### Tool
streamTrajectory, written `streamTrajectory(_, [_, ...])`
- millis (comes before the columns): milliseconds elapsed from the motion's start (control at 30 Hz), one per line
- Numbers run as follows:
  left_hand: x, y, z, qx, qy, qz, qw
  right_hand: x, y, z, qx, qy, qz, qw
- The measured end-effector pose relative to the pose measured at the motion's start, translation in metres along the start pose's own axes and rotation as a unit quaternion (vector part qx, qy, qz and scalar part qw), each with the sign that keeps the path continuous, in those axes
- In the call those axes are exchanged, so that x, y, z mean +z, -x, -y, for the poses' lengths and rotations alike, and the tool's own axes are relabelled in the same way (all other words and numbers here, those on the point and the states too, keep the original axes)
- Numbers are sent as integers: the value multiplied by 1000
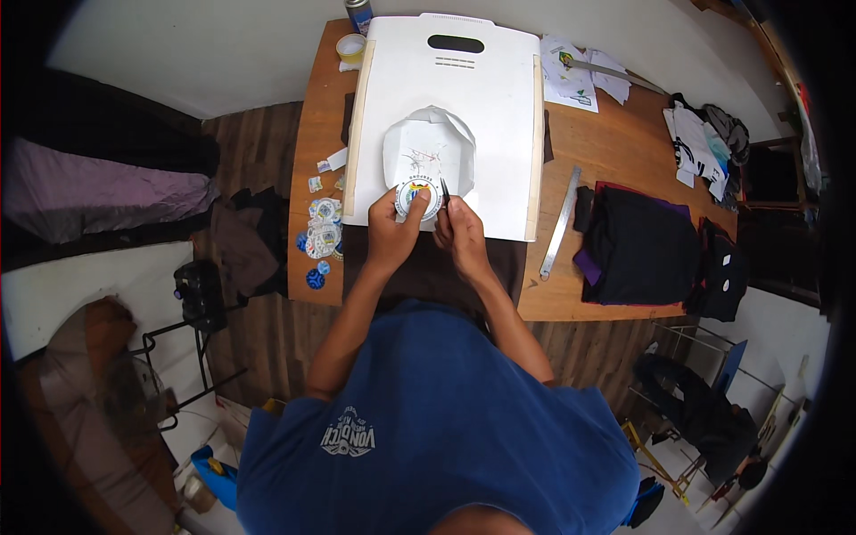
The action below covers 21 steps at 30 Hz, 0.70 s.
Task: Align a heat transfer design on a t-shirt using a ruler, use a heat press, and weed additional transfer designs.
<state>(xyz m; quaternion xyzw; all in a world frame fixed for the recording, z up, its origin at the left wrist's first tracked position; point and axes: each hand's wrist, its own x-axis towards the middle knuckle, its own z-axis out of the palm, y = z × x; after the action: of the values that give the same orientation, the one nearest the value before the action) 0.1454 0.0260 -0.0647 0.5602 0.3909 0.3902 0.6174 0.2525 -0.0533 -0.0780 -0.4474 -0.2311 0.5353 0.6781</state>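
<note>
Over the near part of a white panel [504, 125], my left hand [392, 234] pinches a round printed emblem [415, 189], its thumb lying across the face. My right hand [464, 234] is closed on a slim dark pointed tool [445, 190], held upright at the emblem's right edge. Whether the tool is tweezers, small scissors or a cutter I cannot make out. Just beyond both hands, a white folded-paper tray [455, 147] with reddish scribbles inside rests on the panel. Dark brown cloth [383, 267] shows beneath the panel's near edge.
Several cut round emblems [325, 227] lie left on the wooden table [553, 299]. To the right are a metal ruler [561, 223] and folded dark garments [640, 254]. A tape roll [351, 46], a can [359, 14] and printed sheets [569, 85] sit at the back.
</note>
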Motion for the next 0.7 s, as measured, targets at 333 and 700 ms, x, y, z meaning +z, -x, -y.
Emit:
streamTrajectory(333, [-5, -3, 0, -9, 10, 16, 1000, -2, 0, -1, -5, 10, 25, 1000])
streamTrajectory(700, [-5, -2, -4, 12, -21, 21, 999, -5, 0, -6, -5, 2, 21, 1000])
